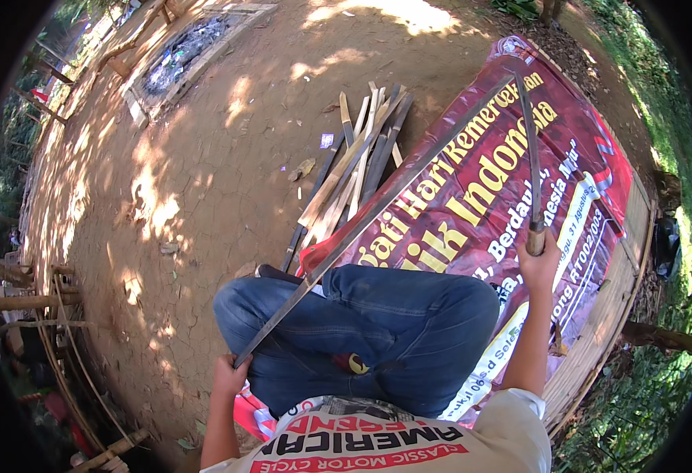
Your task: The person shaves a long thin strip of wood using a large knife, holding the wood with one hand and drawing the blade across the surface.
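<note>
The left hand grips a long bamboo strip that slants up and right over the knees. The right hand grips a knife, blade pointing up.

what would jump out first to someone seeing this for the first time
The big red printed banner spread over the raised bamboo platform on the right catches the eye first, with the person sitting cross-legged on it in blue jeans. Next is the long blade raised upright in the right hand, and the long thin bamboo strip that the left hand grips, slanting across the knees. Beyond lies a pile of split bamboo on bare earth.
</note>
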A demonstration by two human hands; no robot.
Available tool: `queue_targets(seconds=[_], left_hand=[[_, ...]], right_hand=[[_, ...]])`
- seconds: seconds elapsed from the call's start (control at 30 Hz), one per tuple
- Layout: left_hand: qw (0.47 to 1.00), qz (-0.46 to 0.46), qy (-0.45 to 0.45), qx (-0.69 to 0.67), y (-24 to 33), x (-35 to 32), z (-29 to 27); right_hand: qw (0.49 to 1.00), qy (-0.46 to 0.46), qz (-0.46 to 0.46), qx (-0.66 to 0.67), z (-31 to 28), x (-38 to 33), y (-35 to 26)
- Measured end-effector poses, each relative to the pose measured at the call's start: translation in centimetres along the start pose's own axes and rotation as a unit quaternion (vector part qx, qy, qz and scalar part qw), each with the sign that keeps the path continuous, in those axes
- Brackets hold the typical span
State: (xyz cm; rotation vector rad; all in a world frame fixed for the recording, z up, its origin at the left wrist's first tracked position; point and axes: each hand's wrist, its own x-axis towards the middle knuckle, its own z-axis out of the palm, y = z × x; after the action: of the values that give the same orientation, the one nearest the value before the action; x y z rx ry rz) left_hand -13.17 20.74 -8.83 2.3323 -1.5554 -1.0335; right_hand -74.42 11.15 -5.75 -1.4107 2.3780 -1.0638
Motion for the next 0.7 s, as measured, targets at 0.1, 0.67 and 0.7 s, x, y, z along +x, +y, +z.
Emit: queue_targets(seconds=[0.1, 0.67, 0.7], left_hand=[[0.998, 0.009, -0.051, 0.021, -0.8, 0.3, -1.2], [0.969, -0.079, -0.227, -0.056, -5.0, 0.8, -1.4], [0.968, -0.091, -0.220, -0.074, -6.1, 1.1, -1.1]], right_hand=[[0.996, -0.049, -0.031, 0.068, 2.7, -4.2, -3.1], [0.859, -0.339, -0.378, -0.064, 14.1, -3.3, -14.4], [0.859, -0.324, -0.389, -0.072, 14.1, -3.0, -14.3]])
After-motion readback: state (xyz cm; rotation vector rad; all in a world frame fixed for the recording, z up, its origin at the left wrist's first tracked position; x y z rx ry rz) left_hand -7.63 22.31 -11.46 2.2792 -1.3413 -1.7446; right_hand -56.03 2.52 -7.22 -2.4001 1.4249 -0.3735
